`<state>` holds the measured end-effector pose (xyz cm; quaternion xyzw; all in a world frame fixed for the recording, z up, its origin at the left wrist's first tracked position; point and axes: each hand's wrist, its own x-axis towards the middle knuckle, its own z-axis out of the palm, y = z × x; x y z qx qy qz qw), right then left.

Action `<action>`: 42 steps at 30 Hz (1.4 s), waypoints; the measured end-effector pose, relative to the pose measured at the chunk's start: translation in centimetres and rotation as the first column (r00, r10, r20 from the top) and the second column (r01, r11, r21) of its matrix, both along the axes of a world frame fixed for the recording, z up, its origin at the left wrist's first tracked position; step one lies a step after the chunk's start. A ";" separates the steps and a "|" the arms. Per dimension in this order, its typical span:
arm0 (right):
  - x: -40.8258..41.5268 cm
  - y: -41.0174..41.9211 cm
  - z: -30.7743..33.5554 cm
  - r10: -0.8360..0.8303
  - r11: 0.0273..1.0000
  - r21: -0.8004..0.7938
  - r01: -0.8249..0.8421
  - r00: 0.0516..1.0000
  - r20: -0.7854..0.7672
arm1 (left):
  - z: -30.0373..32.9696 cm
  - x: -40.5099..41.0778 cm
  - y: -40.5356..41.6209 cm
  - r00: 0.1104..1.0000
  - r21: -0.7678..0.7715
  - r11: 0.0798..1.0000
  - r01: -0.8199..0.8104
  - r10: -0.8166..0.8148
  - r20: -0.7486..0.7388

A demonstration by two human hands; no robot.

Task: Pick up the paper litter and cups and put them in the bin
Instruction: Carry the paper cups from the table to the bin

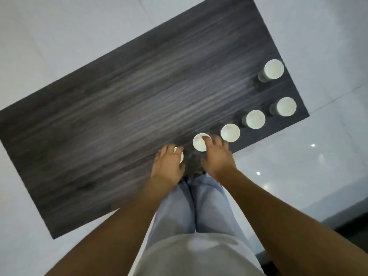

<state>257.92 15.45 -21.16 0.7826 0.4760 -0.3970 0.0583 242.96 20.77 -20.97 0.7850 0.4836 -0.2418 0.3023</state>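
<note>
On dark woodgrain table, L hand grips round white cup.

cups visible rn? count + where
6. Four free on the mat. Right hand on one; left hand covers one. No others seen.

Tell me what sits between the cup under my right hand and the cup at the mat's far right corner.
In the head view, two upright cups stand in a row between the cup under your right hand and the corner cup, all on the dark mat.
</note>
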 end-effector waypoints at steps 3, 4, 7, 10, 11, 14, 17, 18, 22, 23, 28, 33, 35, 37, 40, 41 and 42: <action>0.2 1.6 -4.0 0.115 0.993 0.012 -0.115 0.993 0.027 | -4.0 0.4 -0.3 0.998 -0.011 1.000 0.003 -0.004 -0.067; 0.3 2.1 -5.1 0.161 0.987 0.000 -0.161 0.987 0.029 | -5.3 0.5 -0.3 0.996 -0.015 1.000 0.004 -0.005 -0.085; 0.4 2.9 -8.6 0.291 0.956 -0.036 -0.290 0.956 0.038 | -8.4 0.6 -0.7 0.989 -0.052 0.999 0.003 -0.010 -0.144; 0.7 2.8 -10.8 0.385 0.920 -0.082 -0.382 0.923 0.024 | -10.7 0.9 -1.5 0.982 -0.054 0.998 0.034 -0.044 -0.182; 0.6 2.7 -11.0 0.387 0.920 -0.078 -0.384 0.922 0.018 | -10.9 0.6 -1.4 0.980 -0.045 0.997 0.067 -0.074 -0.184; 0.9 2.3 -11.5 0.426 0.901 -0.087 -0.425 0.905 -0.014 | -11.4 0.1 -2.0 0.983 -0.027 0.999 0.035 -0.039 -0.179; 1.1 1.7 -10.7 0.436 0.896 -0.087 -0.436 0.900 -0.020 | -10.0 -0.5 -2.5 0.989 0.017 0.998 -0.062 0.064 -0.136; 1.0 1.8 -9.8 0.454 0.887 -0.092 -0.453 0.891 -0.020 | -9.2 -0.8 -2.6 0.987 0.029 0.995 -0.100 0.102 -0.125; 0.3 3.7 -5.3 0.528 0.843 -0.099 -0.529 0.848 -0.042 | -4.9 -2.0 -2.5 0.958 0.054 0.963 -0.263 0.267 -0.102; -0.2 4.3 -4.1 0.544 0.833 -0.089 -0.546 0.838 -0.047 | -3.8 -2.4 -2.4 0.943 0.057 0.947 -0.315 0.320 -0.094; -4.2 7.2 2.6 0.640 0.767 -0.016 -0.641 0.767 -0.044 | 2.8 -5.3 -3.1 0.865 0.094 0.869 -0.486 0.494 -0.087; -10.2 7.8 8.7 0.759 0.651 0.014 -0.759 0.650 -0.031 | 8.4 -10.9 -5.6 0.803 0.133 0.804 -0.579 0.591 -0.076; -13.5 7.1 10.6 0.801 0.598 0.017 -0.801 0.598 -0.031 | 10.2 -13.8 -7.1 0.784 0.154 0.784 -0.601 0.616 -0.074; -17.0 6.0 12.1 0.842 0.539 0.009 -0.842 0.539 -0.029 | 11.8 -17.0 -8.7 0.755 0.176 0.752 -0.635 0.653 -0.062; -22.9 3.9 14.0 0.879 0.477 0.028 -0.878 0.477 -0.013 | 13.8 -22.2 -11.3 0.701 0.188 0.694 -0.695 0.712 -0.041; -25.1 3.0 14.5 0.886 0.464 0.037 -0.885 0.464 -0.012 | 14.4 -24.2 -12.3 0.680 0.190 0.673 -0.715 0.732 -0.033; -27.3 2.2 15.0 0.892 0.452 0.045 -0.891 0.452 -0.011 | 15.0 -26.2 -13.4 0.660 0.199 0.650 -0.733 0.751 -0.020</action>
